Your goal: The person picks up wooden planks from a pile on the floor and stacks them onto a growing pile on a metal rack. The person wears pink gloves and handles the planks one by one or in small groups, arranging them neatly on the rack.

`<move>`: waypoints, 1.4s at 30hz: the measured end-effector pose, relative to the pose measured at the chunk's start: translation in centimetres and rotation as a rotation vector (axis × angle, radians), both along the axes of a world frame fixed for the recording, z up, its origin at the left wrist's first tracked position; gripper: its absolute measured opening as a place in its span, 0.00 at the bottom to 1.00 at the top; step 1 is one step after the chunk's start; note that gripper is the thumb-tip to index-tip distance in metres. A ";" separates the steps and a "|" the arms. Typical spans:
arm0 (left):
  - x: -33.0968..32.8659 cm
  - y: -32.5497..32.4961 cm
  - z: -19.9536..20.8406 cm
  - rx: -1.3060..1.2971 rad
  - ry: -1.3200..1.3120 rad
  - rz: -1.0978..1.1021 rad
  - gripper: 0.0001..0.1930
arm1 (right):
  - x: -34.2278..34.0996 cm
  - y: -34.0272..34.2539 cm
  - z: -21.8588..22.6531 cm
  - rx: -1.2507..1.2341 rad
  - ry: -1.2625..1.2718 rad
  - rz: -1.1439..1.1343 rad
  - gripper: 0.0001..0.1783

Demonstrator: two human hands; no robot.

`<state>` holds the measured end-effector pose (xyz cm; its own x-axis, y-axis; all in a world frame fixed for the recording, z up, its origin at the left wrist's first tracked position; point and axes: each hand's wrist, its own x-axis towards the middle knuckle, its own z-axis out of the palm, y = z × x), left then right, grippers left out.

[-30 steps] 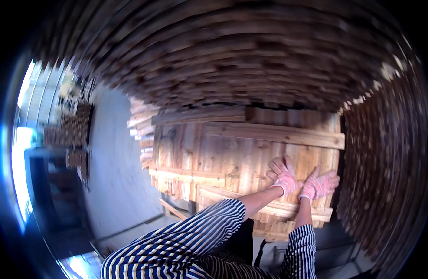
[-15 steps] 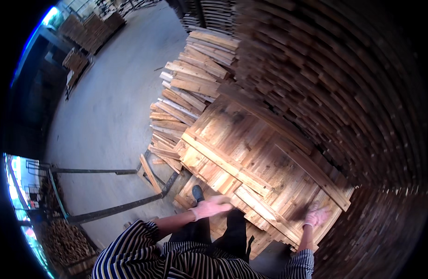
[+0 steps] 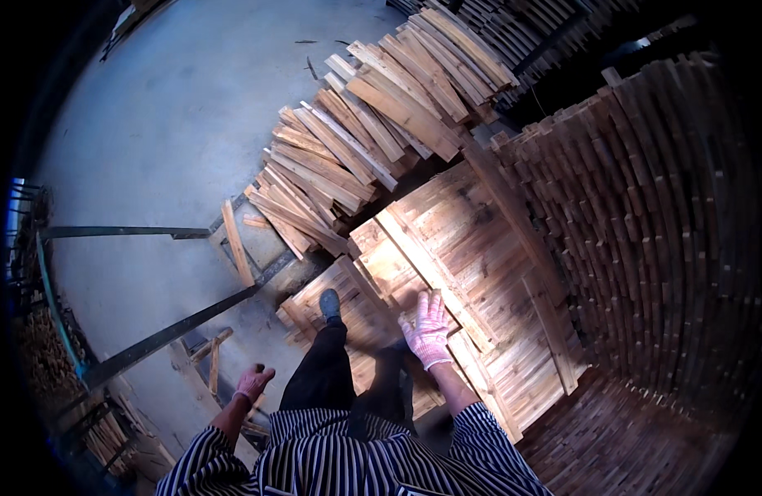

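My right hand, in a pinkish knit glove, lies open with fingers spread over the near edge of a wooden panel. This panel is made of boards side by side, with a long batten across it near my hand. Farther back, a darker plank and a shorter one lie on it. My left hand, also gloved, hangs low at my left, away from the panel. Its fingers look curled in, and nothing shows in them.
Loose wood strips form a long heap beyond the panel's left end. Tall stacked boards rise at the right. A dark metal frame stands on the concrete floor at the left. My shoe is beside lower boards.
My left hand has swung back left and down, away from the panel. My right hand has moved left along the panel to its near edge. The view has turned.
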<state>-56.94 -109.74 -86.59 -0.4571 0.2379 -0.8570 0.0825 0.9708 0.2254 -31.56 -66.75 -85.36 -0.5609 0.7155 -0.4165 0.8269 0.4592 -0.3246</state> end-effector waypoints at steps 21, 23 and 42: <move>-15.9 -6.8 -8.1 0.355 0.602 1.404 0.43 | -3.2 2.2 -0.4 -0.349 -0.708 0.135 0.76; -16.7 -9.3 -3.5 0.388 0.571 1.512 0.38 | -4.3 1.3 -0.6 -0.403 -0.680 0.173 0.76; -18.4 -15.6 -4.4 0.375 0.397 1.546 0.29 | -13.9 11.3 3.1 -0.841 -0.524 0.362 0.45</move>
